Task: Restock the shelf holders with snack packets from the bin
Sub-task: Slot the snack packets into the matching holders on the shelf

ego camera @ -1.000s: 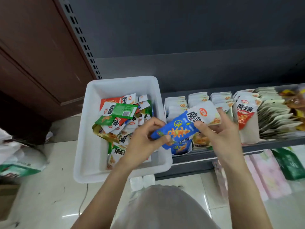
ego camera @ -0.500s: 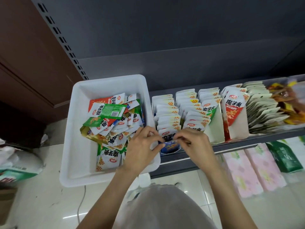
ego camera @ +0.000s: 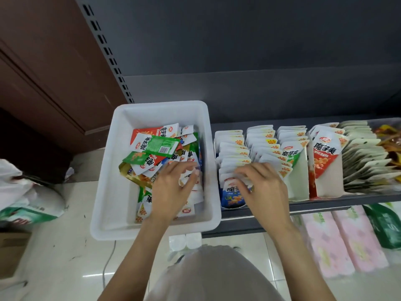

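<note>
Blue snack packet, white top, Chinese characters partly covered, stands in front holder at shelf front edge. Right hand fingertips press it; left hand pinches white packets in bin.

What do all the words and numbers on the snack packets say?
"魔芋爽": red packet in the shelf holder.
"魔芋爽": white and green packet on top of the pile in the bin.
"20%": yellow badges on the white packets in the holders.
"魔", then hidden by the right hand: blue packet.
Round red logos, barcode digits and small print: too blurred to read.
</note>
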The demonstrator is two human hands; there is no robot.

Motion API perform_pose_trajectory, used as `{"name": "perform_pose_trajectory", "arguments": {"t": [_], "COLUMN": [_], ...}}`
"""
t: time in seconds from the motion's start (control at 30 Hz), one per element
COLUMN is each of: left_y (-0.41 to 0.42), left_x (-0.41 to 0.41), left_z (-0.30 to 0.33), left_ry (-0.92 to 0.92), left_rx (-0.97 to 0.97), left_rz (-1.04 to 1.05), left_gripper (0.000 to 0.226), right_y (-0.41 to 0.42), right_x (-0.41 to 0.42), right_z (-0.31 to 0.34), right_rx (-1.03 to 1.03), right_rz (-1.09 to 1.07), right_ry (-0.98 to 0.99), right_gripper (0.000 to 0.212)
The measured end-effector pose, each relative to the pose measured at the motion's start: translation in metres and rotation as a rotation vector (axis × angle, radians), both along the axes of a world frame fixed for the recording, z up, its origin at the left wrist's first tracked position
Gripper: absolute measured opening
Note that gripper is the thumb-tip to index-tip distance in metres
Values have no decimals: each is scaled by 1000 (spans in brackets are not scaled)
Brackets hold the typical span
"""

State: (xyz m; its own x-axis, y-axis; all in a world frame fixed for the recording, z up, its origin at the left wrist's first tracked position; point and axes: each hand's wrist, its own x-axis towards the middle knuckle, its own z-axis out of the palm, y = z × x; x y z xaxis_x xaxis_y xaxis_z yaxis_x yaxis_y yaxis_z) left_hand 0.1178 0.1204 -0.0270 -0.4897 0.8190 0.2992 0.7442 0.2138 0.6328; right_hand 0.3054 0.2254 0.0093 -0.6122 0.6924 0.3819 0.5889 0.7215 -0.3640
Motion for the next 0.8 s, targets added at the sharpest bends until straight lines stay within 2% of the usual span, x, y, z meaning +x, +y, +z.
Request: {"name": "perform_pose_trajectory", "arguments": {"t": [0.1, 0.2, 0.33, 0.4, 0.47, 0.53, 0.6, 0.7, 0.8], "left_y": [-16, -27, -25, -24, -24, -26, -26, -25, -25], "left_x": [-39, -73, -91, -89, -88, -88, -90, -92, -97], "left_z": [-4, -13, -29, -33, -39, -44, -47, -51, -48], "left_ry": [63, 96, 155, 104, 81, 105, 120, 147, 108], "left_rx": [-3, -90, -343, -480, -551, -588, -588, -545, -514], "left_rz": [193, 299, 192, 141, 133, 124, 123, 120, 131], "left_gripper": [17, 20, 36, 50, 56, 56, 55, 54, 51], "right_y": [-4, -4, 1, 6, 10, 10, 4, -5, -5], "right_x": [-24, -74, -159, -195, -220, -231, -232, -226, -216], "right_z": [24, 32, 9, -11, -32, -42, -39, -25, -7], "right_rx": [-9, -70, -151, -148, -139, -132, -50, 62, -32], "right_rz": [104, 258, 432, 482, 474, 461, 460, 493, 368], "right_ry": [130, 77, -260, -466, -639, -719, -762, -770, -624], "right_gripper": [14, 17, 36, 45, 47, 40, 26, 29, 32]}}
